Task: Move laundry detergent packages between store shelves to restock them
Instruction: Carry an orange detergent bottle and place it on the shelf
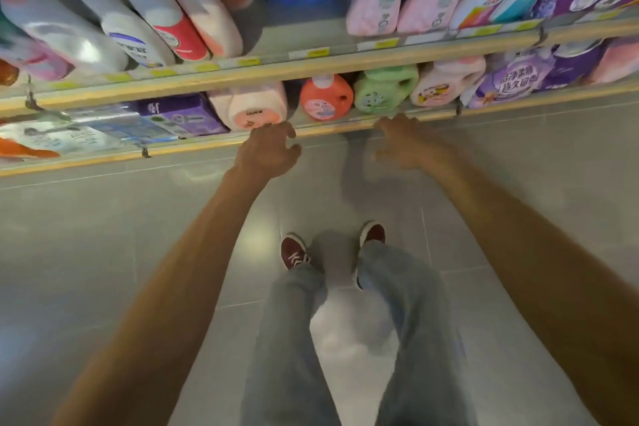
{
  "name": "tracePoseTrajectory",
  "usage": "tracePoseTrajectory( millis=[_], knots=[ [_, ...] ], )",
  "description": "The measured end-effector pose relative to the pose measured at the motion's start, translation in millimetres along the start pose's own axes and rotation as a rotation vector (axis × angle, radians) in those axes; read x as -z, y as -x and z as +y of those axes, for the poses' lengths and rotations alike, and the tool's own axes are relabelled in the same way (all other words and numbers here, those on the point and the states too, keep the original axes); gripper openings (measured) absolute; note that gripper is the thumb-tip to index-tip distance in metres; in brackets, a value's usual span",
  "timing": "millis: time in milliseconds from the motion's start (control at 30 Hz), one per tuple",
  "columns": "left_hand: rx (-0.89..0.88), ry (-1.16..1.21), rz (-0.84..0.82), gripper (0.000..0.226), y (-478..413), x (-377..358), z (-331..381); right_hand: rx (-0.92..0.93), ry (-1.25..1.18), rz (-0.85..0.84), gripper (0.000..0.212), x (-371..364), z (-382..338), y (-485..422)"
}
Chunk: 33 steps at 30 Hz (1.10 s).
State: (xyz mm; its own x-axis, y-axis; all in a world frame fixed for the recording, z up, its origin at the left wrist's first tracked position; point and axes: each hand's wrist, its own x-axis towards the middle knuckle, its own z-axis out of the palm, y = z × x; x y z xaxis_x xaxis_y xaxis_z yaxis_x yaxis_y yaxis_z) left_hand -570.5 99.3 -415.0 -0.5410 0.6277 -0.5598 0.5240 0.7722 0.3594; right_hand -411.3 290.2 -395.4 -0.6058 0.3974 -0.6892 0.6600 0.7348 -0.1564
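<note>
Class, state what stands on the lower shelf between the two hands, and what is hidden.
An orange bottle and a green bottle stand on the lower shelf, near its front edge. The upper shelf hides their backs and whatever is behind them.

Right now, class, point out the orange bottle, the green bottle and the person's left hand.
orange bottle (325,100), head view, on its front label.
green bottle (382,93), head view, on its front face.
left hand (266,151), head view, on its back.
</note>
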Motion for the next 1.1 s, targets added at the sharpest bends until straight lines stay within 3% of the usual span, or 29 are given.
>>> tracePoseTrajectory(
  millis=[200,333,533,767,967,1100],
  knots=[
    [0.012,0.091,0.034,0.041,-111.0,-76.8,-35.3,0.024,-0.099,0.048,0.072,-52.5,27.8,-119.3],
    [-0.015,0.162,0.025,0.058,-182.1,-127.2,-57.6,0.055,-0.110,0.107,0.074,-92.7,40.6,-202.3],
    [-0.111,0.271,0.127,0.080,-268.3,-184.6,-95.6,0.136,0.071,0.395,0.071,-157.4,57.4,-306.1],
    [-0.210,0.307,0.246,0.076,-377.0,-238.3,-129.5,0.282,-0.218,0.671,0.107,-191.0,75.5,-410.2],
    [-0.295,0.610,0.212,0.124,-438.9,-269.2,-143.4,0.346,-0.388,0.736,0.123,-200.8,75.2,-454.3],
    [-0.319,0.676,0.238,0.118,-458.7,-275.5,-144.0,0.338,-0.406,0.800,0.130,-204.9,71.8,-460.4]
  ],
)
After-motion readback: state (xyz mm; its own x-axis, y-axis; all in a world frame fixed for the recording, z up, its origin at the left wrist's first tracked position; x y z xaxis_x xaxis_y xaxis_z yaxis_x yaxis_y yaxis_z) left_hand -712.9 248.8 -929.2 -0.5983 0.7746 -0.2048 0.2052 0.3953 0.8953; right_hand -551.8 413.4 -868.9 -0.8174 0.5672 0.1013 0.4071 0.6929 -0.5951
